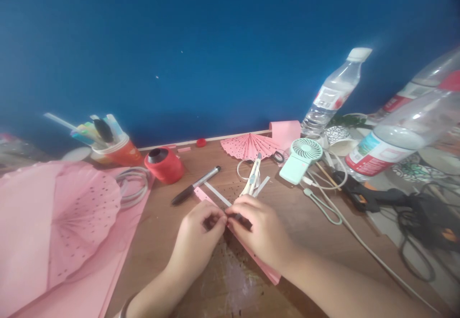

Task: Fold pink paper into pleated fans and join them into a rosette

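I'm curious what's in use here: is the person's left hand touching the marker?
Apart: the head view shows brown tabletop between the left hand and the marker.

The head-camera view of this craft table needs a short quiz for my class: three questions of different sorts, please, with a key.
1. Multiple choice: what colour is the handheld fan?
a) orange
b) mint green
c) black

2. True or false: the left hand and right hand are close together, with a pink paper strip showing by the right one.

3. Fill in the missing word: the pleated pink paper near the blue wall is dotted with dark ____.

Key: 1. b; 2. true; 3. spots.
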`<move>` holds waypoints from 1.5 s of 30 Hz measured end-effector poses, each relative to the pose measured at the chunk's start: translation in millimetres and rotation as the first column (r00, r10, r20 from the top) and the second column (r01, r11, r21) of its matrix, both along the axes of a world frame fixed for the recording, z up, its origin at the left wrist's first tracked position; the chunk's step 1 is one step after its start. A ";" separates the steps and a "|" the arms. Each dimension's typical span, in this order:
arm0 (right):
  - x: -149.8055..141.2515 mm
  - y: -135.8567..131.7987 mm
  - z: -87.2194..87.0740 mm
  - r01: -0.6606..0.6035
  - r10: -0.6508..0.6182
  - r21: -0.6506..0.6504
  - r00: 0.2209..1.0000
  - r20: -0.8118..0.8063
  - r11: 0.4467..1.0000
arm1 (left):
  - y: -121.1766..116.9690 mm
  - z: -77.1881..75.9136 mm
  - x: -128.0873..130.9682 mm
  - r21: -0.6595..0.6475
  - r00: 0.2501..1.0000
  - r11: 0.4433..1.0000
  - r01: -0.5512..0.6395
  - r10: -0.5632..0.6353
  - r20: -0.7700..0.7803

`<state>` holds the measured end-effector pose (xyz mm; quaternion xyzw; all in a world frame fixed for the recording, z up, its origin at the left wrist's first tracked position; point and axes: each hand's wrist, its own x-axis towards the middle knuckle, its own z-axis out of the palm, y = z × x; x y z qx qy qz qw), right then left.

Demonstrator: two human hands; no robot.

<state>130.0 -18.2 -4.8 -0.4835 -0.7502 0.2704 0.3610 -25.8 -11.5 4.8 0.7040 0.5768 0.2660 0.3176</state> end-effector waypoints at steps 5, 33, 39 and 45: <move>0.2 0.4 -0.9 0.000 0.000 0.002 0.999 0.041 1.000 | -0.2 0.5 0.5 -0.007 1.000 1.000 -0.011 0.011 0.004; -0.9 2.7 -6.5 0.039 -0.035 -0.088 0.998 0.051 0.995 | -1.7 -2.1 1.2 0.109 0.999 0.994 0.027 -0.022 -0.041; -0.7 1.8 -1.4 0.033 -0.028 -0.089 0.998 0.055 0.996 | 1.3 0.1 -0.6 0.046 0.997 0.998 0.045 -0.043 -0.057; -0.4 -2.8 3.4 0.078 -0.078 0.000 0.997 0.023 0.997 | 3.1 1.9 0.7 -0.022 0.998 0.999 0.039 -0.040 -0.040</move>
